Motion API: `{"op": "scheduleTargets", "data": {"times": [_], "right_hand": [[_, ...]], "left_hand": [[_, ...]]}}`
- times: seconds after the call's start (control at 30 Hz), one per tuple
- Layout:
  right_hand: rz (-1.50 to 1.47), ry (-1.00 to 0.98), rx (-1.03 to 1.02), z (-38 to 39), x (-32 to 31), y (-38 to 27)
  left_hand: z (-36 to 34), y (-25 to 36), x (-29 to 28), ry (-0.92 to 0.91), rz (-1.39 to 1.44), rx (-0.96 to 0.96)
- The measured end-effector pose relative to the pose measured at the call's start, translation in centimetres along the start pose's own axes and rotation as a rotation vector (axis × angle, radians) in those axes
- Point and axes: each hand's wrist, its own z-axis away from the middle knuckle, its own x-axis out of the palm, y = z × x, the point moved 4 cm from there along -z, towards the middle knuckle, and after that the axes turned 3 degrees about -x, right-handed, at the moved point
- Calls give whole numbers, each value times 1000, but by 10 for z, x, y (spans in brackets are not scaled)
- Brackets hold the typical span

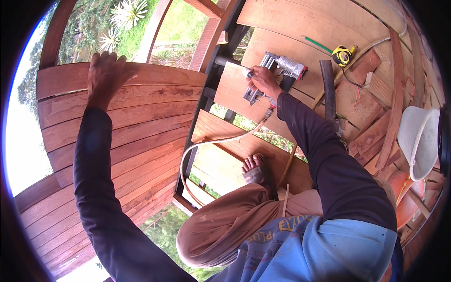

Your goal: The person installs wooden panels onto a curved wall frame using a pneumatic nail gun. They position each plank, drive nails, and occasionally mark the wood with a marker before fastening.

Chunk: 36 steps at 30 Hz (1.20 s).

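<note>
Left hand [107,79] grips the top board [162,75]; right hand [265,82], can't tell. Wood floor [277,19], grass [181,21] outside; nail gun [290,66] beside right hand.

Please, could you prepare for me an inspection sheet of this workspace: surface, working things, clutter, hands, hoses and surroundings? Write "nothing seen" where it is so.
Surface: plank floor, gaps between some boards.
Working things: nail gun over the planks; slatted wood panel at the left.
Clutter: tape measure, green pencil-like stick, dark bar, loose wood pieces.
Hands: left hand over the panel's top edge; right hand at the nail gun, exact grip unclear.
Hoses: pale hose curving from a fitting near the nail gun.
Surroundings: greenery beyond wooden posts.
</note>
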Motion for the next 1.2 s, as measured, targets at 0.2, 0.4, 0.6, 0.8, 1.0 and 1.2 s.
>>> {"op": "scheduleTargets", "data": {"times": [0.2, 0.4, 0.6, 0.8, 1.0, 1.2], "right_hand": [[-20, -10, -19, 2, -3, 6], [-66, -150, -145, -11, 2, 25], [-5, 1, -59, -14, -16, 25], [83, 17, 25, -7, 7, -4], [20, 5, 31, -5, 2, 3], [48, 17, 34, -6, 0, 5]], "left_hand": [[8, -5, -1, 77, 59, 99], [31, -22, 13, 156, 87, 125], [-5, -7, 12, 125, -119, 151], [13, -18, 3, 11, -33, 48], [11, -13, 3, -34, -6, 17], [9, -12, 2, 1, 2, 14]]}}
